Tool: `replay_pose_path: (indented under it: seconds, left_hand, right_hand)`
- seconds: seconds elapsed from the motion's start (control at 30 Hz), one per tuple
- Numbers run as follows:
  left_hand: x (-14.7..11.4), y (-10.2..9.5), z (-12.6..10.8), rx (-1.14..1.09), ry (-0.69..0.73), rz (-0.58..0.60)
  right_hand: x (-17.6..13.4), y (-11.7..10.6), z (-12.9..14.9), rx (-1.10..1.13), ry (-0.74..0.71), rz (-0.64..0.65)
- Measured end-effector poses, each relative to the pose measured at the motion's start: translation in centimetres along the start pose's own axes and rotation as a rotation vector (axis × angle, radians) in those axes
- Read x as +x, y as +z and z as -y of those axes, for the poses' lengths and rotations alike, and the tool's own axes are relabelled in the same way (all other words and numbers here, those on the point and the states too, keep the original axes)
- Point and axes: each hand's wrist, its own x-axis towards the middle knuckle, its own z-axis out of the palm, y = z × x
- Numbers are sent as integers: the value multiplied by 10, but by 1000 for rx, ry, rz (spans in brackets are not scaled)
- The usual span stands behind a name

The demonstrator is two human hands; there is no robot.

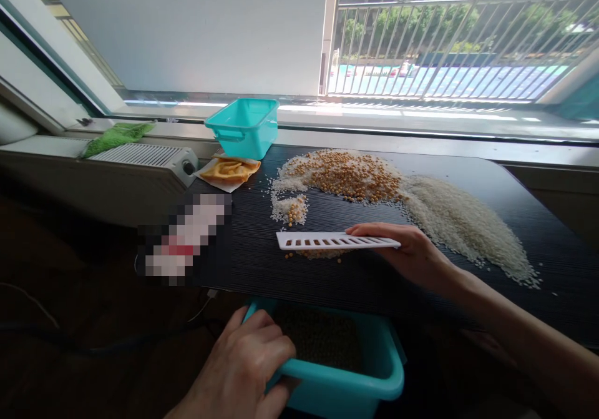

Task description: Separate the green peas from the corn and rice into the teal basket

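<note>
My left hand (255, 353) grips the near-left rim of a turquoise plastic bin (344, 378), which sits just below the table's front edge with a dark granular mass inside. In my right hand (405, 247) is a white slotted plastic strip (337, 241), held on edge over the table. Behind and beneath the strip lies a small heap of soybeans and rice (322, 254), partly hidden by it. Farther back spreads a larger pile of soybeans mixed with rice (355, 175), joined on the right by a pile of white rice (463, 219). A small clump of rice and soybeans (291, 210) lies between.
A second turquoise bin (248, 128) stands at the table's back left, beside a yellow item on white paper (229, 170). A green cloth (119, 138) lies on the radiator (140, 157). A pixelated object (187, 238) is at the left edge. The window sill borders the back.
</note>
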Motion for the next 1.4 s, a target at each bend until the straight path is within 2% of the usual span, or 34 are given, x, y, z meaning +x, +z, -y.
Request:
replay_pose_path:
  seconds: [0.23, 0.4, 0.53, 0.7, 0.97, 1.13, 1.23, 1.3, 1.4]
  left_hand:
    - [4, -8, -3, -47, -82, 69]
    - [4, -7, 2, -37, -84, 77]
    - [3, -4, 6, -34, -40, 20]
    - [0, 0, 10, -41, 13, -49]
    - [-10, -6, 13, -63, -19, -75]
    - [-12, -6, 15, -77, -8, -80]
    - [-13, -4, 16, -85, 5, -125]
    - [-14, -3, 17, -86, -2, -149]
    - [-15, -5, 16, -84, -28, -133]
  right_hand:
    - [-9, -2, 8, -16, -20, -6]
    - [-22, -7, 19, -11, -4, -165]
    - [-42, -13, 33, -118, 35, -260]
    - [-60, -7, 49, -191, 25, -243]
    - [-47, 8, 57, -237, -92, -195]
    - [-48, 3, 65, -234, -73, -138]
    - [-53, -3, 69, -224, -47, -83]
    - [-56, -5, 70, -227, -38, -93]
    - [-58, -3, 65, -245, -24, -180]
